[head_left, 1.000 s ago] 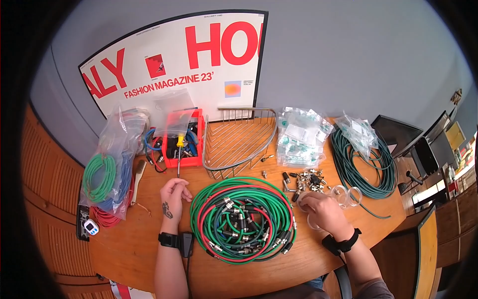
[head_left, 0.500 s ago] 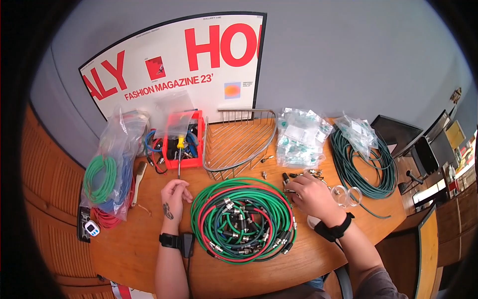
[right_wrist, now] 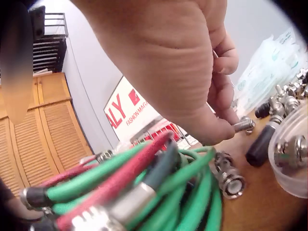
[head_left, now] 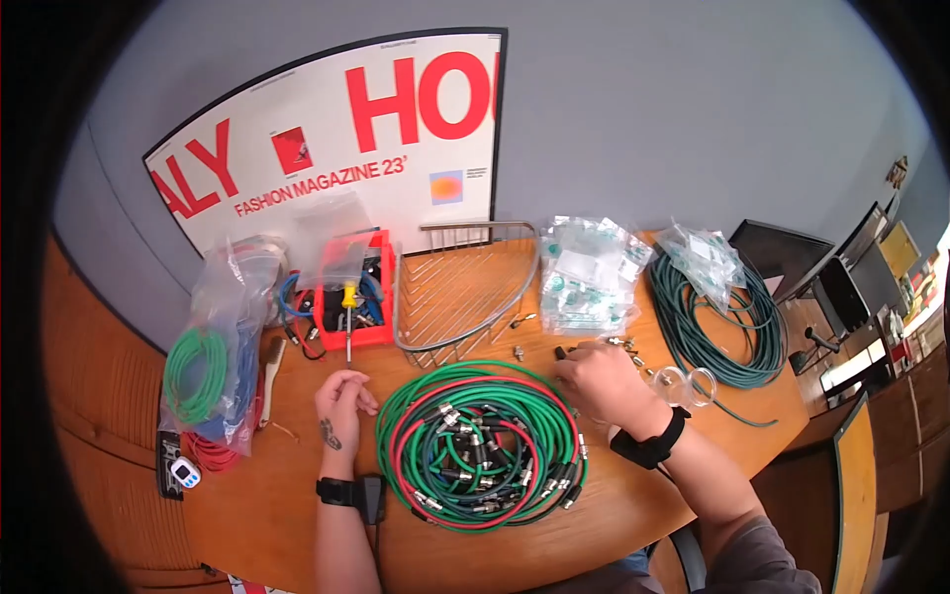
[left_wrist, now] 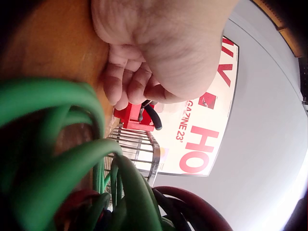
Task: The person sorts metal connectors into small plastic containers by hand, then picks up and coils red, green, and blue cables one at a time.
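My right hand [head_left: 606,384] is over the left end of a pile of small cable connectors [head_left: 625,344], partly hiding it. In the right wrist view its thumb and fingers pinch a small threaded metal connector [right_wrist: 244,125]. Below the thumb lies another silver connector [right_wrist: 230,179], beside the cables. My left hand [head_left: 341,398] rests on the table with loosely bent fingers and holds nothing. Just beyond its fingers is the tip of a yellow-handled screwdriver [head_left: 348,322]. Between both hands lies a large coil of green, red and dark cables [head_left: 435,383] with metal connectors on their ends.
Behind the coil stands a wire basket [head_left: 465,342], beside a red bin [head_left: 386,297] of parts. Plastic bags [head_left: 589,282] and a dark green cable coil [head_left: 673,337] are at the back right. Clear round dishes [head_left: 704,372] stand right of my right hand. Bagged cables [head_left: 196,376] lie left.
My right hand has moved from beside the clear dishes leftward and away from me, to the connector pile's left end. My left hand has stayed in place; the head view has shifted slightly.
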Motion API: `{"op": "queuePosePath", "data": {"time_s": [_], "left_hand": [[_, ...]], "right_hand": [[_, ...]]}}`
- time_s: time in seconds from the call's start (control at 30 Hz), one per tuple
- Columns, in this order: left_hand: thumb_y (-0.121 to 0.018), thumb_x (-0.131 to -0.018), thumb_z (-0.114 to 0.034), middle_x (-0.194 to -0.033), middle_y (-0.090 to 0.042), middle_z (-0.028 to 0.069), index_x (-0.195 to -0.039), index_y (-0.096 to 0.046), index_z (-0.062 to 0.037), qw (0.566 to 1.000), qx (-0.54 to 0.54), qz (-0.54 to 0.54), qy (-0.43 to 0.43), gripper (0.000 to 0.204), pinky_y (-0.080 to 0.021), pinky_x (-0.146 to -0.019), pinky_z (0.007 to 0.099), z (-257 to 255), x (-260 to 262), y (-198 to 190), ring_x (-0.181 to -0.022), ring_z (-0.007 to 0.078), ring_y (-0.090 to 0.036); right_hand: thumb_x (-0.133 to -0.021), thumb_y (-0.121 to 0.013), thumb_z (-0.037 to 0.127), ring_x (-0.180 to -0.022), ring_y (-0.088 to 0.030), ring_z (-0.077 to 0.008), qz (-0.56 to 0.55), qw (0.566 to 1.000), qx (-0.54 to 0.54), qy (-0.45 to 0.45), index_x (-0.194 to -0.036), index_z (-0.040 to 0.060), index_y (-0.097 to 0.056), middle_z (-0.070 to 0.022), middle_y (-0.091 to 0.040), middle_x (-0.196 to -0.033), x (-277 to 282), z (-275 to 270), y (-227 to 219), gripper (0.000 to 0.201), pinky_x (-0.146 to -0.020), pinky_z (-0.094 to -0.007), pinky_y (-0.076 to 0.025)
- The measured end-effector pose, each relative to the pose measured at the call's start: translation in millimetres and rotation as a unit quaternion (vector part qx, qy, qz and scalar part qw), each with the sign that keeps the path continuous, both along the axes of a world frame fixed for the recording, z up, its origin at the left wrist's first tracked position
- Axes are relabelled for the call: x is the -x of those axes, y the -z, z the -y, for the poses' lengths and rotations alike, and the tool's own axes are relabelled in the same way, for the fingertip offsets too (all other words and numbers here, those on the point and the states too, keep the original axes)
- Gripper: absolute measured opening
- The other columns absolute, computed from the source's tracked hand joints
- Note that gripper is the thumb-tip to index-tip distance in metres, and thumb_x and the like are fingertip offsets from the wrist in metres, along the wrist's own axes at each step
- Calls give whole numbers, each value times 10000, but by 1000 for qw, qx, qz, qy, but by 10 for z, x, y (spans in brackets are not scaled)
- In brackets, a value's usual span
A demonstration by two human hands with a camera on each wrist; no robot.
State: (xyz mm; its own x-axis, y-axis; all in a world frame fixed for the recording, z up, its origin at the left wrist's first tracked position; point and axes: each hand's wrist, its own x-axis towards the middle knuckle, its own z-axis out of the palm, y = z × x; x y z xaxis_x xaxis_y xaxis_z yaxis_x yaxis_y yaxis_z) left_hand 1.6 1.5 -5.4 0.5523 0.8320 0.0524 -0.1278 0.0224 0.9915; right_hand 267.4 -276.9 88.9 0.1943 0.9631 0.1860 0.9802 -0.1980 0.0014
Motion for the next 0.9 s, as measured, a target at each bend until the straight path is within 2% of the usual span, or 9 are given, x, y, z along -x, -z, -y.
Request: {"op": "queuePosePath", "data": {"time_s": [0.07, 0.13, 0.17, 0.23, 0.37, 0.47, 0.53, 0.63, 0.9], "left_hand": [[-532, -957, -95, -629, -594, 61, -912, -633, 9, 1000, 1, 1, 2, 152, -471, -488, 240, 19, -12, -13, -539, 129, -589], [-534, -956, -95, -635, -586, 55, -900, -634, 4, 1000, 13, 14, 3, 152, -475, -489, 242, 24, -2, -47, -538, 133, -586], [-534, -956, -95, -635, -586, 55, -900, -634, 4, 1000, 13, 15, 6, 152, -475, -489, 242, 19, 2, -49, -538, 133, -586], [-537, -954, -94, -637, -583, 54, -900, -634, 1, 1000, 7, 1, 0, 146, -474, -489, 243, 11, 3, -31, -540, 136, -586], [-540, -950, -92, -639, -579, 51, -909, -632, 0, 1000, 3, 3, 4, 137, -473, -489, 245, 9, 7, -43, -545, 135, -583], [-535, -950, -89, -644, -573, 47, -918, -630, 1, 1000, 9, 7, 3, 134, -470, -488, 244, 28, 5, -32, -551, 132, -580], [-529, -958, -91, -649, -567, 44, -921, -627, 1, 1000, 10, 4, 0, 140, -466, -486, 241, 20, 3, -36, -553, 130, -576], [-528, -966, -97, -650, -563, 44, -925, -626, 3, 1000, 5, 9, 1, 146, -464, -485, 239, 24, 8, -41, -550, 130, -574], [-531, -969, -104, -649, -563, 44, -937, -623, 4, 1000, 4, 15, -6, 145, -465, -485, 241, 21, 19, -28, -549, 131, -573]], "right_hand": [[-749, -678, 144, -752, -665, -289, -36, 998, -37, -20, -794, 81, -681, -99, -666, -753, 33, 130, -254, 77, -646, -376, -540], [-733, -712, 126, -755, -666, -294, -141, 983, -119, -22, -883, 91, -720, -102, -682, -793, 39, 293, -449, 154, -662, -381, -541], [-733, -712, 126, -755, -666, -294, -140, 983, -120, -18, -883, 91, -720, -102, -682, -793, 8, 392, -535, 154, -662, -381, -541], [-720, -730, 96, -757, -674, -278, -157, 980, -105, 55, -940, 110, -739, -101, -693, -826, -106, 656, -701, 221, -679, -371, -544], [-718, -732, 83, -737, -677, -252, -153, 972, -86, 157, -908, 76, -740, -99, -687, -791, -192, 1155, -879, 190, -681, -350, -545], [-727, -721, 72, -746, -674, -254, -170, 966, -77, 179, -905, 65, -735, -100, -684, -777, -228, 1333, -814, 179, -680, -351, -540], [-737, -739, 73, -720, -663, -229, -125, 979, -73, 143, -887, 68, -733, -89, -680, -759, -282, 1383, -686, 151, -649, -335, -531], [-751, -719, 84, -721, -662, -243, -87, 982, -45, 161, -875, 68, -723, -94, -683, -766, -325, 1361, -527, 125, -655, -353, -531], [-750, -693, 87, -709, -665, -286, -154, 979, 28, 132, -879, 92, -727, -105, -692, -763, -341, 1197, -394, 134, -649, -369, -526]]}}
